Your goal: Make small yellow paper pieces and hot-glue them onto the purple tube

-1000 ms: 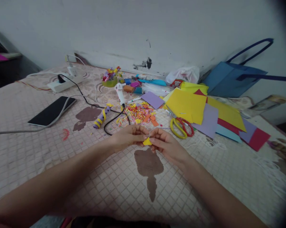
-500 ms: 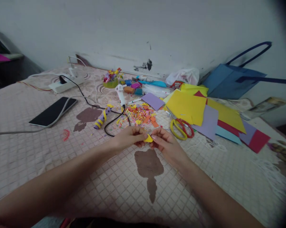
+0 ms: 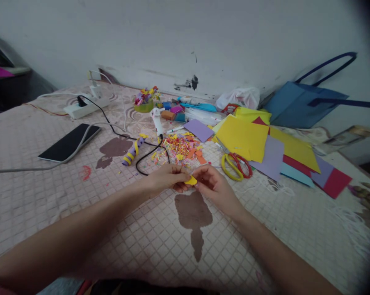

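A small yellow foam or paper piece [image 3: 191, 180] is pinched between the thumb and fingers of my left hand [image 3: 169, 179]. My right hand [image 3: 212, 184] meets it from the other side, its thumb and fingertips at the piece's right edge. Just beyond my hands lies a heap of colourful paper scraps [image 3: 180, 146]. Scissors [image 3: 236, 166] with one yellow and one red handle rest to the right of my right hand. Left of the scraps are a white glue gun [image 3: 157, 121] and a purple roll wrapped with a yellow strip [image 3: 133, 151].
Coloured sheets [image 3: 242, 137] spread over the right side, before a blue bag [image 3: 302, 104]. A dark tablet-like slab [image 3: 69, 142] and a power strip [image 3: 86, 108] lie at left, with cables crossing the cloth. A green bowl [image 3: 144, 107] of bright pieces stands at the back.
The fingers of my right hand have shifted and curled differently at the yellow piece's right edge. My left hand keeps its pinch, and the view has moved slightly.
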{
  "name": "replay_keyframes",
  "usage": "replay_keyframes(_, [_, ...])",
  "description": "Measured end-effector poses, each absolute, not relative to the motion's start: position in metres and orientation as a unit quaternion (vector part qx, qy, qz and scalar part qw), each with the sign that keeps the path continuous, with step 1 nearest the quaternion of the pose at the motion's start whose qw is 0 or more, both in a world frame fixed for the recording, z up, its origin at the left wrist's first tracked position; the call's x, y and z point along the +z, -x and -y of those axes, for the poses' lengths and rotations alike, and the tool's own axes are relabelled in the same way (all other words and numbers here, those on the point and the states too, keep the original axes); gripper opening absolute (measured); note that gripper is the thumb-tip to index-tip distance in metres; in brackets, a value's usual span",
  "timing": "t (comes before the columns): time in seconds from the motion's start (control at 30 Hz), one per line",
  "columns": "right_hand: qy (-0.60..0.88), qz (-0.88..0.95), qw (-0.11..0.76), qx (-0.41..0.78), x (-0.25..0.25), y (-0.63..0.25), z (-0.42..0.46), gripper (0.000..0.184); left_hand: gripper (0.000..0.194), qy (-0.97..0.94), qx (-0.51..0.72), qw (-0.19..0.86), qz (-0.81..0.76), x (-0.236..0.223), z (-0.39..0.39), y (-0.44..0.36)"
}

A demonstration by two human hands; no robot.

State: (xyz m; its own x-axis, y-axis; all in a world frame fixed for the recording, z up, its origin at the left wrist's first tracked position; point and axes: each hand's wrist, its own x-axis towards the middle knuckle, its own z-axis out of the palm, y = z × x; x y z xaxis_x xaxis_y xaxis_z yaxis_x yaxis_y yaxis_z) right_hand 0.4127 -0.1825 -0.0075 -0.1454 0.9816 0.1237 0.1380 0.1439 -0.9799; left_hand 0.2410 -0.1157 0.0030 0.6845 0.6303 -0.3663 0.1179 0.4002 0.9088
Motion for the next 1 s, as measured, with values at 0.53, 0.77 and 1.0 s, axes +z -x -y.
replay_keyframes(0.53, [0.446,0.762,0.391,0.261,-0.007,-0.424,0.176,0.009,0.014,-0.553,0.182,0.730,-0.359,-0.005,0.113,-0.242])
replay_keyframes(0.77, [0.449,0.752,0.391,0.283,-0.004,-0.423,0.176,0.008,0.009,-0.527,0.174,0.742,-0.376,-0.004,0.113,-0.243])
replay_keyframes(1.0, [0.444,0.750,0.381,0.308,-0.003,-0.423,0.175,0.008,0.007,-0.528,0.174,0.746,-0.365,-0.004,0.114,-0.243])
